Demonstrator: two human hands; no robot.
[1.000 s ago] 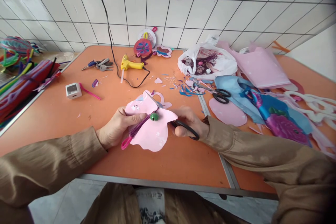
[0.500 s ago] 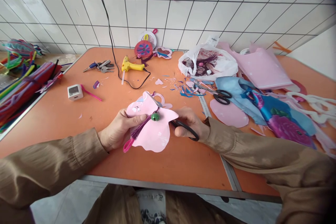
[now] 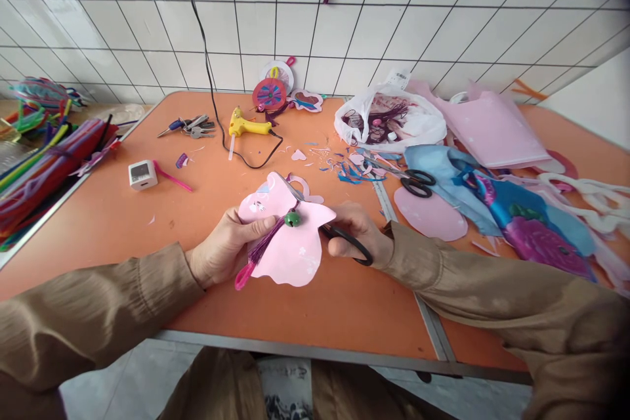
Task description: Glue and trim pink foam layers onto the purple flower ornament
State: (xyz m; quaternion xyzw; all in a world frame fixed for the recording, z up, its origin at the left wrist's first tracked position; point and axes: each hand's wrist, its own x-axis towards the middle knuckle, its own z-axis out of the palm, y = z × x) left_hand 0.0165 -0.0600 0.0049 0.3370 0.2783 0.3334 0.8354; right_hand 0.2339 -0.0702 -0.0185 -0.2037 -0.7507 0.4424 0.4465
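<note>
My left hand is closed on a pink butterfly-shaped cutout, thumb on top and the other fingers beneath it. Across its middle lies a purple tassel with a green bell and a bright pink loop at the lower left. My right hand is wrapped round black-handled scissors. Their blades run behind the cutout, and a bit of metal shows by its upper edge; whether they touch the cutout is hidden. A pink curved scrap lies just beyond the cutout.
A yellow hot glue gun with its cord, keys and a white box lie on the left. Right of centre are a second pair of scissors, trimmings, a plastic bag and blue cloth. Pipe cleaners are heaped at far left.
The cutout, tassel and my left hand have shifted very slightly right. My right hand keeps its hold on the scissors in nearly the same spot.
</note>
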